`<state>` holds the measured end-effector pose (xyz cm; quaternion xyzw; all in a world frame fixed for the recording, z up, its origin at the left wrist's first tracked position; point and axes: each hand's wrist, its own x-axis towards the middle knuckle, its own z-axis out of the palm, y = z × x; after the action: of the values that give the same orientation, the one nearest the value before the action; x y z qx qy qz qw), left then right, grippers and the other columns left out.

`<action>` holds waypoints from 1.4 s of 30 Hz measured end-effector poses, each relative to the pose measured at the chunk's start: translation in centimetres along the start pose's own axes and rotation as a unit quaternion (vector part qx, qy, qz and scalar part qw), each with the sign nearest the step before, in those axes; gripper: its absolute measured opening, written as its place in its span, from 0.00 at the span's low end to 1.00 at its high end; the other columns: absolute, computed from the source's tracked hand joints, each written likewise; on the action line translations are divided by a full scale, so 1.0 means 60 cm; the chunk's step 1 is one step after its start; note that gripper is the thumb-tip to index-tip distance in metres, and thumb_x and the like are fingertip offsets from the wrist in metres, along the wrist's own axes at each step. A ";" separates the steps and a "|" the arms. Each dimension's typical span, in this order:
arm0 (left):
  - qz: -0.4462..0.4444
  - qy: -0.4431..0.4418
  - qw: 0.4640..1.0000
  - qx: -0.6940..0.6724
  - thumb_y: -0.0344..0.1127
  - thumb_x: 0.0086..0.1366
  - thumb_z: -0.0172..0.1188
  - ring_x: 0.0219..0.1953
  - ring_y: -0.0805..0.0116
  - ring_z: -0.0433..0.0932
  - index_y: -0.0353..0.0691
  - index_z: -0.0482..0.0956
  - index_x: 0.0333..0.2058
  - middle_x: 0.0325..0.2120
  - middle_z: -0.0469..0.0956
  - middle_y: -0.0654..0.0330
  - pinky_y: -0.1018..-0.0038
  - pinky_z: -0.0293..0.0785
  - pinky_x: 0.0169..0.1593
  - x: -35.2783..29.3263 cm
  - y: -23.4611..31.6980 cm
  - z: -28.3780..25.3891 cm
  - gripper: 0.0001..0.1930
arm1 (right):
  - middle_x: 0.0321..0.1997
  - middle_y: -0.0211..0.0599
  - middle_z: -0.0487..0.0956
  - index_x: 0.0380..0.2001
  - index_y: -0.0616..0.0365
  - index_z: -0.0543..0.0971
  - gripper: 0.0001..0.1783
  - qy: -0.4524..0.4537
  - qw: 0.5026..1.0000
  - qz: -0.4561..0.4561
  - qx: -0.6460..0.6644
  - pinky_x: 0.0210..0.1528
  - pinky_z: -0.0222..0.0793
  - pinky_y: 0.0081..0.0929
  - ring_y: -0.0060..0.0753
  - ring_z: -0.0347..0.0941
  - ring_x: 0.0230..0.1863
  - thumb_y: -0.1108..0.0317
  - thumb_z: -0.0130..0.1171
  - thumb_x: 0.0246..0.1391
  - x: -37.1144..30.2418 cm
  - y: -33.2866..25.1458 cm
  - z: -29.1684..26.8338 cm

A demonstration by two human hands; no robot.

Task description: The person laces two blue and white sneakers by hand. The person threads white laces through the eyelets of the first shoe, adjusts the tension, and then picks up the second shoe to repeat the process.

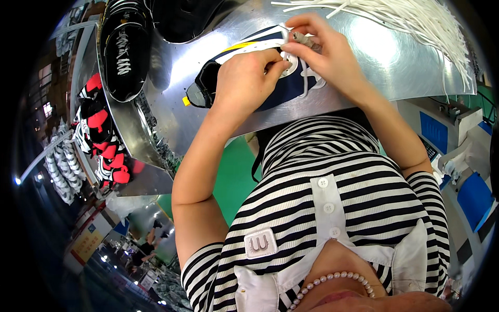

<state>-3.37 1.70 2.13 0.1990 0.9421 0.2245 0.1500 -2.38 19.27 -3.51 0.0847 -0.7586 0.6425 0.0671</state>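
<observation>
A navy shoe upper (280, 94) with white and yellow stripes lies on the metal table, its dark opening and yellow tab to the left. A white shoelace (305, 83) runs through its white eyelet part and loops over the near side. My left hand (248, 78) rests over the shoe, thumb and forefinger pinched on the lace at the eyelets. Across from it, my right hand (332, 58) pinches the lace between thumb and fingertips; one of its fingers has a beige wrap (305, 40). The exact grip points are partly hidden by the fingers.
A bundle of white laces (410, 18) lies at the far right of the metal table (208, 135). Black shoes (123, 60) stand at the far left. Red, black and white shoe pieces (104, 135) are stacked farther left. A machine with blue panels (434, 132) stands at right.
</observation>
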 end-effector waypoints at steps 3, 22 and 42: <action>-0.008 0.018 1.000 0.000 0.45 0.61 0.64 0.17 0.64 0.71 0.39 0.83 0.32 0.17 0.77 0.56 0.70 0.67 0.25 0.003 -0.003 0.008 0.13 | 0.28 0.39 0.81 0.39 0.64 0.74 0.12 -0.033 0.996 0.073 0.031 0.35 0.73 0.24 0.31 0.79 0.29 0.66 0.60 0.60 -0.021 -0.021 -0.025; 0.094 0.076 0.988 -0.098 0.28 0.56 0.63 0.36 0.50 0.80 0.36 0.81 0.41 0.36 0.81 0.51 0.64 0.76 0.41 -0.033 -0.020 0.034 0.13 | 0.25 0.43 0.79 0.42 0.58 0.66 0.13 -0.056 0.950 0.009 -0.307 0.28 0.71 0.42 0.50 0.78 0.27 0.69 0.58 0.59 -0.071 -0.019 0.031; -0.247 -0.209 0.830 -0.455 0.49 0.68 0.60 0.55 0.69 0.73 0.34 0.79 0.50 0.51 0.78 0.57 0.76 0.66 0.58 -0.044 -0.026 -0.026 0.23 | 0.38 0.36 0.81 0.51 0.61 0.69 0.33 -0.023 0.993 0.115 -0.016 0.41 0.71 0.19 0.22 0.76 0.39 0.65 0.75 0.45 -0.037 -0.027 -0.072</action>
<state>-2.14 -1.31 3.24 -0.0890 0.6973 0.5364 0.4670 0.11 23.38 -1.69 0.0109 -0.7746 0.6319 -0.0233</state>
